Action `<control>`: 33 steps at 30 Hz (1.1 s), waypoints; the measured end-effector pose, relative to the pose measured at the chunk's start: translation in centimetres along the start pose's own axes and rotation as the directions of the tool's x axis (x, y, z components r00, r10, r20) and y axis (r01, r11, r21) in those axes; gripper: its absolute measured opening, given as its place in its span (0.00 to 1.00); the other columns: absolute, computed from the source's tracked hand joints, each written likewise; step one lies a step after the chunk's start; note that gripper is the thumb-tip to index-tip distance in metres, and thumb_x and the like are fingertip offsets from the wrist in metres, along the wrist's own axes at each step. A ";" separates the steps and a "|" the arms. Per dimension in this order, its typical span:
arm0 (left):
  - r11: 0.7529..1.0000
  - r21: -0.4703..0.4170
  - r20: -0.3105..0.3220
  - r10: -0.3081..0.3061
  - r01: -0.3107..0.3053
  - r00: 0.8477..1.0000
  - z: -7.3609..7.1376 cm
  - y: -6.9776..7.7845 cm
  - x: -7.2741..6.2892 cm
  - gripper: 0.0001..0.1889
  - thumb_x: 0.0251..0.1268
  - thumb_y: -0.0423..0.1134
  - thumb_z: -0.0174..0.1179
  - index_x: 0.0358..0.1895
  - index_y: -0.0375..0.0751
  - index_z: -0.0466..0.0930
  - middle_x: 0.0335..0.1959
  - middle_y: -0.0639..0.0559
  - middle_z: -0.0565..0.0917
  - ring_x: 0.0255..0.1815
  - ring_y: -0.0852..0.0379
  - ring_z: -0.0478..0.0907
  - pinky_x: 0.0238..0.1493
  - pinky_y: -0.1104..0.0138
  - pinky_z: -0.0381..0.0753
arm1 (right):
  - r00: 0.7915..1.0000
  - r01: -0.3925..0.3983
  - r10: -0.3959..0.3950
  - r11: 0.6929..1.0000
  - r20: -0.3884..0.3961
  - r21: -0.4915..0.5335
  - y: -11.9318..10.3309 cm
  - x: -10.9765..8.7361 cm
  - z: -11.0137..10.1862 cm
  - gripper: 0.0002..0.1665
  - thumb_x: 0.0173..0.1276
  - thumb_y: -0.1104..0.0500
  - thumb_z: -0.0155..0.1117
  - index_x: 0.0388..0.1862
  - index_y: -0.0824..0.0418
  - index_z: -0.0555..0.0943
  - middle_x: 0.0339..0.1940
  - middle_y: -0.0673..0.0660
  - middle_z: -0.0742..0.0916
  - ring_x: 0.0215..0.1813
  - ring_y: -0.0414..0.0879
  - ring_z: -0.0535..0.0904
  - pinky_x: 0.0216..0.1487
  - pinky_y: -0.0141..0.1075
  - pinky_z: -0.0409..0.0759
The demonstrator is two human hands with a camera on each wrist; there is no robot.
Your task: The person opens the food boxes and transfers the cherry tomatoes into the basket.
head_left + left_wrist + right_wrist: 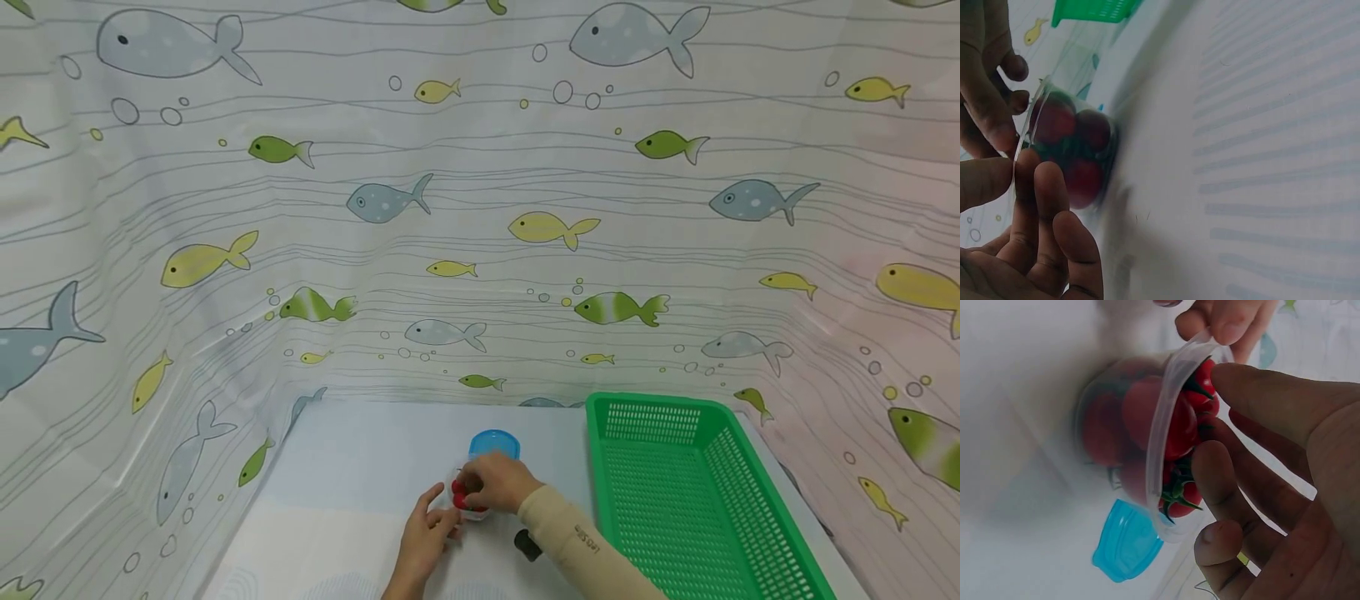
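Left hand: reaches in from the near edge, thumb and a fingertip pinching the container's rim, the other fingers bent beneath; the left wrist view shows this pinch, which is tiny in the head view.
Clear container: upright on the white table, between the hands; from the head its far part is hidden by the right hand.
Red tomatoes: inside the container; green stems stand out in the right wrist view, but the lower fruit blurs behind the wall.
Blue lid: just beyond the container on the far side; whether the two are joined cannot be told.
Right hand: fingers bent and somewhat spread over the container's mouth, thumb at a tomato; whether it grips one cannot be told.
Beige sleeve: slants in from the near right, its lettering too small to read.
Black object: beside the sleeve, near side, hard to identify.
Green basket: far right, cut off by the near edge; the left wrist view catches only a piece.
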State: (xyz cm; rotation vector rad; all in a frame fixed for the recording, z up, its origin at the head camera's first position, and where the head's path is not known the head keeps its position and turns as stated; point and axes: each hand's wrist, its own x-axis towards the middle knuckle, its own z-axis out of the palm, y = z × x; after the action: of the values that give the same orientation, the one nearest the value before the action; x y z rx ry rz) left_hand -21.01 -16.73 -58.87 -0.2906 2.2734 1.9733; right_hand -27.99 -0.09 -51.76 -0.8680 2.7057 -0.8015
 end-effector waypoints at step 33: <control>1.000 0.006 -0.034 0.028 -0.028 0.999 0.0 0.4 -0.3 0.35 0.72 0.39 0.60 0.76 0.31 0.57 0.36 0.49 0.88 0.36 0.52 0.84 0.32 0.64 0.76 | 0.993 0.055 -0.027 0.967 0.116 -0.247 -0.6 0.9 0.8 0.15 0.62 0.59 0.77 0.49 0.49 0.89 0.36 0.42 0.80 0.37 0.34 0.74 0.45 0.31 0.79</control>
State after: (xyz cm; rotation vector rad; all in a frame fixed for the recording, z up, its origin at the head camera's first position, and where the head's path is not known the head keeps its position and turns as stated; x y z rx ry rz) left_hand -20.79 -16.62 -58.40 -0.2957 2.3154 1.9902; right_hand -28.14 -1.35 -52.14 -0.9917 2.7345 -0.4082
